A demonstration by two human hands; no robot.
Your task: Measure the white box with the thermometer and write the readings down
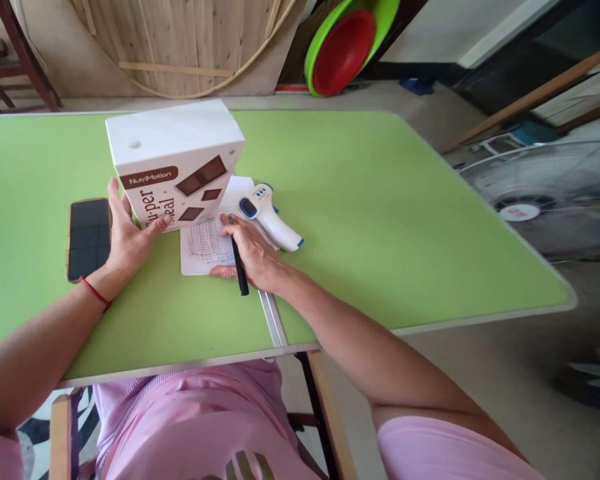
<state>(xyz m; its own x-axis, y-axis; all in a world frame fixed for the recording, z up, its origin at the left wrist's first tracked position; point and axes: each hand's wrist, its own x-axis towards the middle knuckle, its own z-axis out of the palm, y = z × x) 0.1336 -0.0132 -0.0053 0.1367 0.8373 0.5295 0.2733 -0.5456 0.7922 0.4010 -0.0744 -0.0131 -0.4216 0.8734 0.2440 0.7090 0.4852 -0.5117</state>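
A white box point(180, 157) printed "NutriMotion" stands tilted on the green table, and my left hand point(130, 233) grips its lower left corner, thumb across the front. Black and slim, a pen point(239, 267) is held in my right hand point(255, 250), which rests on a sheet of paper point(205, 247) covered in handwriting. The box hides the upper left of that paper. Just beyond my right hand lies a white and blue infrared thermometer point(270, 217), partly over the paper. A dark phone point(89, 240) in a brownish case lies left of my left hand.
The green folding table point(380, 220) has a metal seam point(271, 319) near my right forearm. A large fan point(525, 200) stands off its right side. Behind it are a round wooden tabletop point(185, 37) and green and red basins point(343, 53).
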